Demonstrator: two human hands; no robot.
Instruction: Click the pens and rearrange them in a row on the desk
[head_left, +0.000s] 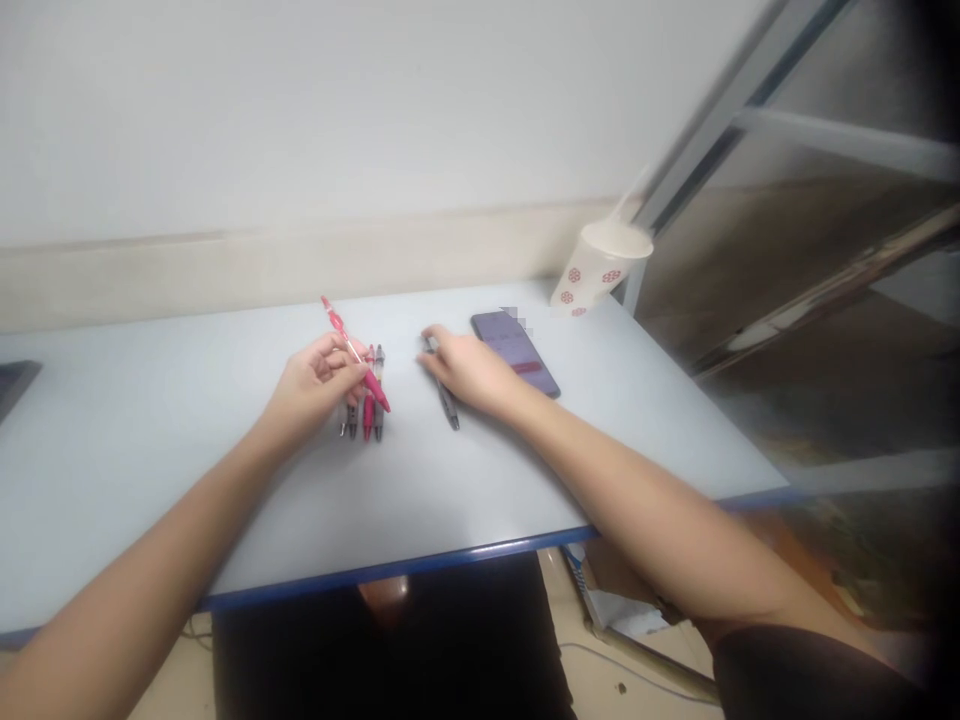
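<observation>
My left hand (322,372) is closed around a pink pen (377,388), holding it slanted above the table. Under and beside that hand lie several pens in a row: a red pen (368,418), a grey pen (379,422) and dark ones (352,422) at its left, partly covered by my fingers. To the right, my right hand (459,365) has its fingers closed on another grey pen (448,402), whose lower end points toward the table's front. That pen seems to be at the table surface; whether it is lifted I cannot tell.
A phone (517,352) with its screen lit lies just right of my right hand. Behind it, near the wall, stands a white cup (600,265) with red flower prints. At the far left is the corner of a dark device (16,385). The white table (450,490) has a blue front edge.
</observation>
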